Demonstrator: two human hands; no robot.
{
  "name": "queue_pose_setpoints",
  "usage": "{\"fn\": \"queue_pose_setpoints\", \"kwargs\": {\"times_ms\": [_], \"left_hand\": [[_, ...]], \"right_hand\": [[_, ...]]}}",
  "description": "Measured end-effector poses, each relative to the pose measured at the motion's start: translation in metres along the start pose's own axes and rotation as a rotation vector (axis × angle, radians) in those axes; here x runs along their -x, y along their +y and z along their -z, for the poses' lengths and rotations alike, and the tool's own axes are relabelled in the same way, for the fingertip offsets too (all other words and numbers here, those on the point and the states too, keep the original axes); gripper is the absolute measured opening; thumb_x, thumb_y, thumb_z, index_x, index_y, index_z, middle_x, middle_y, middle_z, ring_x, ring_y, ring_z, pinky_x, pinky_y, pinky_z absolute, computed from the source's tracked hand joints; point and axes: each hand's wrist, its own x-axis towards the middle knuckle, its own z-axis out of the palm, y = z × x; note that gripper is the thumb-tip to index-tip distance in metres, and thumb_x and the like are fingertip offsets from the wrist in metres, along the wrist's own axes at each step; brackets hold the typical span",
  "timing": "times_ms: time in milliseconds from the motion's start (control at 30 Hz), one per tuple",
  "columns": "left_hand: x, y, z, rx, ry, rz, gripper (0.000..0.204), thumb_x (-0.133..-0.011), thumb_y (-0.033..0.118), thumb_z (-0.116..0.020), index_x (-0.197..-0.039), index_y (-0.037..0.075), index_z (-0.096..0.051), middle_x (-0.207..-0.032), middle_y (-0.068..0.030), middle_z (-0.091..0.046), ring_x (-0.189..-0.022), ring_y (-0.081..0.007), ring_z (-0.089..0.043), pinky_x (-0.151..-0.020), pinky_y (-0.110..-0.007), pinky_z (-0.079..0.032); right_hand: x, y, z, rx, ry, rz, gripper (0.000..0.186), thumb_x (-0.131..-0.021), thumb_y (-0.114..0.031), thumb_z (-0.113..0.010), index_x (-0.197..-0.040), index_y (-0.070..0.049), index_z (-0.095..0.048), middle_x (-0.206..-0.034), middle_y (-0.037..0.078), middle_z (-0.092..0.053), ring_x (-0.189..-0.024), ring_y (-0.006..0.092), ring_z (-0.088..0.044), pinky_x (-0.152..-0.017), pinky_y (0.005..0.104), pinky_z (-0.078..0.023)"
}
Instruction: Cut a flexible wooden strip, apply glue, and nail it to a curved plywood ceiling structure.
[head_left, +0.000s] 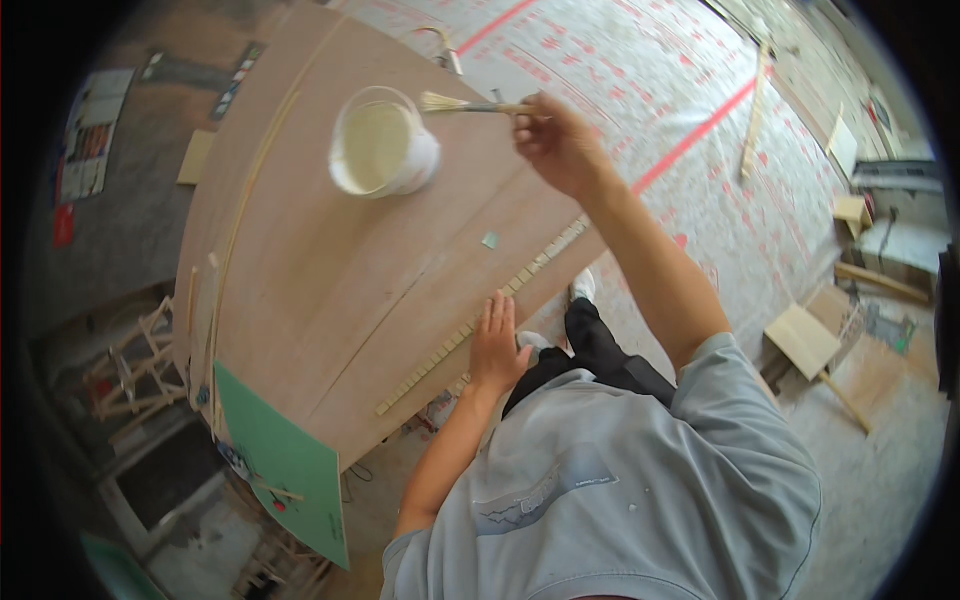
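Note:
My right hand (562,145) is closed round the handle of a paintbrush (470,106), which points left. The pale bristles are level with the rim of a white bucket (418,165), just to its right. Inside the bucket is a cream-coloured substance. My left hand (495,350) lies with its fingers stretched out over a light wooden strip (440,358), which is divided into small segments by cuts across it. Both bucket and strip rest on a large brown wooden board (310,240). A small pale green scrap (490,240) lies between bucket and strip.
A green sheet (285,460) with tools on it meets the board's near left corner. Long thin wood strips (245,210) run along the board's left side. Printed floor covering (690,120) spreads beyond its right edge. Wood offcuts (802,342) lie on the floor at right.

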Motion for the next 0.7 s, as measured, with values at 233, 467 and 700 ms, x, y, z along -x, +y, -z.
{"fn": "queue_pose_setpoints", "kwargs": {"times_ms": [233, 467, 700], "left_hand": [[-0.01, 0.006, 0.001, 0.017, -0.053, 0.067, 0.098, -0.078, 0.023, -0.08, -0.154, -0.002, -0.023, -0.16, -0.0236, -0.023, -0.146, -0.0416, -0.026, -0.12, -0.047, -0.026], [-0.014, 0.018, 0.004, -0.047, -0.13, 0.145, 0.097, -0.079, 0.023, -0.077, -0.155, -0.001, -0.022, -0.16, -0.026, -0.021, -0.144, -0.0456, -0.028, -0.118, -0.051, -0.028], [-0.018, 0.024, 0.002, -0.079, -0.176, 0.203, 0.099, -0.079, 0.023, -0.078, -0.155, -0.002, -0.019, -0.16, -0.0268, -0.018, -0.144, -0.047, -0.025, -0.118, -0.052, -0.026]], "right_hand": [[0.141, -0.119, 0.108, 0.549, 0.19, 0.312, 0.018, -0.099, -0.015, -0.061, -0.105, 0.001, -0.064, -0.082, 0.004, -0.06, -0.071, 0.0106, -0.052, -0.064, 0.0249, -0.042], [0.183, -0.115, 0.136, 1.003, 0.326, 0.121, 0.019, -0.098, -0.016, -0.063, -0.106, 0.0, -0.07, -0.086, 0.004, -0.064, -0.077, 0.0097, -0.055, -0.069, 0.0259, -0.046], [0.164, -0.109, 0.152, 1.07, 0.329, 0.117, 0.022, -0.099, -0.02, -0.063, -0.106, -0.001, -0.071, -0.089, 0.0, -0.066, -0.08, 0.0081, -0.054, -0.072, 0.0246, -0.047]]}}
